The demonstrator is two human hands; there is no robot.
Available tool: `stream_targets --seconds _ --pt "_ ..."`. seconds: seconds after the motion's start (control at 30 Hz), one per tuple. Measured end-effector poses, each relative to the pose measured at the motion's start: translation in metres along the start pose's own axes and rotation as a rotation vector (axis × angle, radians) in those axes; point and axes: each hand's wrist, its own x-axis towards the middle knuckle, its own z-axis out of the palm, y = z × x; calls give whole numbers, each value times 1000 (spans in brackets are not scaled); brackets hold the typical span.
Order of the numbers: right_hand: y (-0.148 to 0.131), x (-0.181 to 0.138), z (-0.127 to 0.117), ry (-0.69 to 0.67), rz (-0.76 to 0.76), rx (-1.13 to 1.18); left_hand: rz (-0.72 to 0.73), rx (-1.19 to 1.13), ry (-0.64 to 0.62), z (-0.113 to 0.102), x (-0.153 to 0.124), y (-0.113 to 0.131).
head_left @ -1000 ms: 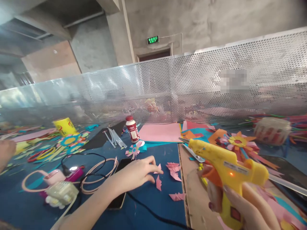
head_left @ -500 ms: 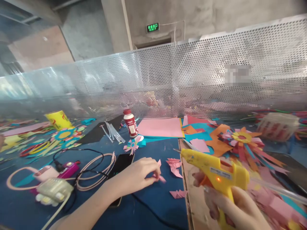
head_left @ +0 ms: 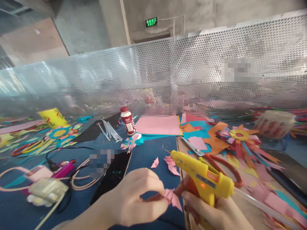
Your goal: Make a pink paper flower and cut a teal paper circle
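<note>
My left hand [head_left: 139, 195] is closed, pinching a folded pink paper piece [head_left: 175, 202] between thumb and fingertips just above the table. A yellow hot glue gun [head_left: 200, 174] with a lit orange light is gripped in my right hand [head_left: 216, 212], its nozzle pointing up and left. One finger of the right hand is close to the pink piece; whether it touches cannot be told. Beyond the hands, a small pink folded piece [head_left: 155, 163] and a pink pleated cluster [head_left: 171, 164] lie on the blue tabletop [head_left: 144, 156]. A clear glue stick [head_left: 259, 203] sticks out behind the gun.
Orange-handled scissors [head_left: 195, 147] lie beyond the gun. A phone [head_left: 112, 175], a cable-laden power strip [head_left: 46, 190] and clear glue sticks [head_left: 109, 129] are on the left. A bottle [head_left: 128, 121], pink paper sheets [head_left: 158, 125] and a paper flower [head_left: 240, 135] stand or lie farther back.
My left hand has moved right and nearer, and now holds a pink folded piece. The glue gun has shifted left towards it, uncovering the scissors. The view has turned slightly.
</note>
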Motion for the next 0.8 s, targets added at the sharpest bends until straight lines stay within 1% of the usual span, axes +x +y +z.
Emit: stream_targets --seconds 0.03,0.07,0.1,0.17,0.23,0.3,0.37,0.43,0.53,0.57,0.6,0.63,0.73,0.8 --pt "3 2 2 -12 25 35 3 -4 -54 -1 1 3" --pt "6 4 3 -28 66 72 -6 -11 -76 -1 2 5" --pt "10 6 3 -52 110 115 -31 -25 -64 -1 3 7" --pt "16 9 3 -118 181 197 -127 -103 -10 1 3 8" --pt "19 11 3 -172 211 256 -221 -207 27 5 2 7" --pt "18 11 4 -192 229 287 -273 -287 32 9 0 6" --pt "17 11 5 -201 249 290 -299 -308 31 11 -2 3" --pt "15 10 7 -194 248 279 -288 -293 -5 10 -4 2" --pt "12 10 8 -101 218 225 -265 -306 -55 7 -3 2" --pt "12 10 8 -57 204 196 -305 -349 -36 6 0 4" --pt "11 11 8 -15 186 164 -382 -421 -7 7 2 7" --pt "11 10 8 22 168 131 -496 -507 -3 8 6 10" --pt "13 8 9 90 112 61 -765 -767 -113 17 14 19" --pt "16 6 10 100 69 37 -883 -920 -95 25 16 22"
